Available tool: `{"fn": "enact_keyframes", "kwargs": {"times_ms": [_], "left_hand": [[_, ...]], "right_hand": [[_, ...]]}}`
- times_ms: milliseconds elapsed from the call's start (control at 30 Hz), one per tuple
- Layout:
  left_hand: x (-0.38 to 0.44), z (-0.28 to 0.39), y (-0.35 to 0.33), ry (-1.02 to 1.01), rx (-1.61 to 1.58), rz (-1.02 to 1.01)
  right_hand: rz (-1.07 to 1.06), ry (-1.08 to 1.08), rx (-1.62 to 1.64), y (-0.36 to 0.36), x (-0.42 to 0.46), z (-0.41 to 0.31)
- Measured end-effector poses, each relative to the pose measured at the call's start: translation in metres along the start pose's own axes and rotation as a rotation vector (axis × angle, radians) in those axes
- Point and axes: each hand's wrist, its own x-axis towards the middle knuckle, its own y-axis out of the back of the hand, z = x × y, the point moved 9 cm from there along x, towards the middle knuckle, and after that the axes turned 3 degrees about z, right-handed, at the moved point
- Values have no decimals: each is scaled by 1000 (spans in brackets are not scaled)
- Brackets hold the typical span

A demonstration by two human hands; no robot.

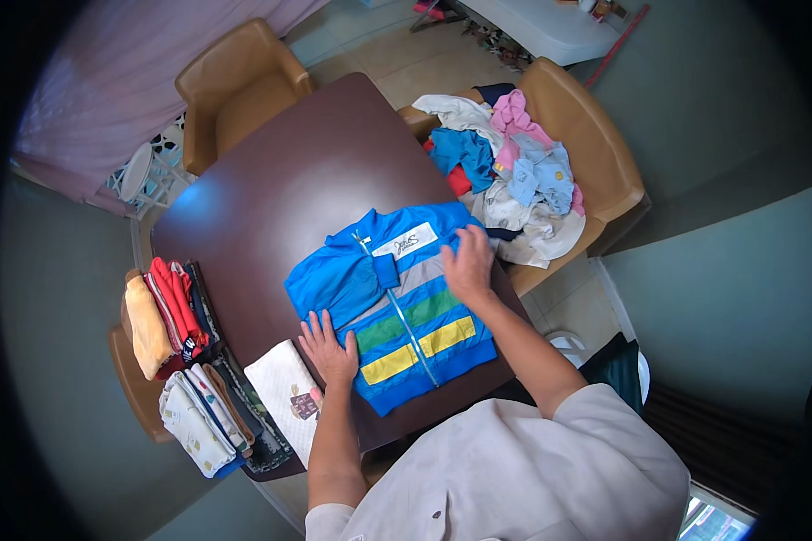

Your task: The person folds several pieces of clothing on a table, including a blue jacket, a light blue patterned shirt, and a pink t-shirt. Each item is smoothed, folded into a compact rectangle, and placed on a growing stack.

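A blue zip jacket (406, 304) with grey, green and yellow stripes lies front up on the dark wooden table (298, 176). One sleeve is folded across its chest, the cuff near the zip. My left hand (328, 348) rests flat with fingers spread at the jacket's left edge, below the folded sleeve. On the opposite side my right hand (470, 264) is over the jacket's edge near the shoulder, fingers apart and slightly blurred; the other sleeve is mostly hidden there. Beside my left forearm lies a folded white quilted cloth (284, 392) with a printed picture.
Folded clothes in two stacks (169, 311) (196, 419) stand along the table's left edge. A brown armchair (582, 135) at the right holds a loose heap of clothes (514, 176). Another brown armchair (243, 88) is at the far side, near a pink curtain (128, 81).
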Motion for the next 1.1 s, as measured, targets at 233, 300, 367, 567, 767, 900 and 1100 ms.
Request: {"fn": "enact_keyframes", "kwargs": {"times_ms": [233,300,367,567,767,900,1100], "left_hand": [[-3,1,-2,-26,115,-57],[-6,0,1,-39,165,-97],[-11,-1,8,-53,222,-114],[-17,-5,10,-29,268,-199],[-24,-20,13,93,242,-302],[-17,-18,3,102,189,-309],[-21,-29,0,128,137,-285]], "right_hand": [[-420,-783,354,-37,-29,171],[-496,-934,576,-53,-34,183],[-536,-1090,769,-69,-33,186],[-363,-1453,1164,-129,-38,236],[63,-1538,1339,-108,-9,223],[-94,-1192,1875,-88,39,214],[-325,-915,1951,-15,74,172]]}}
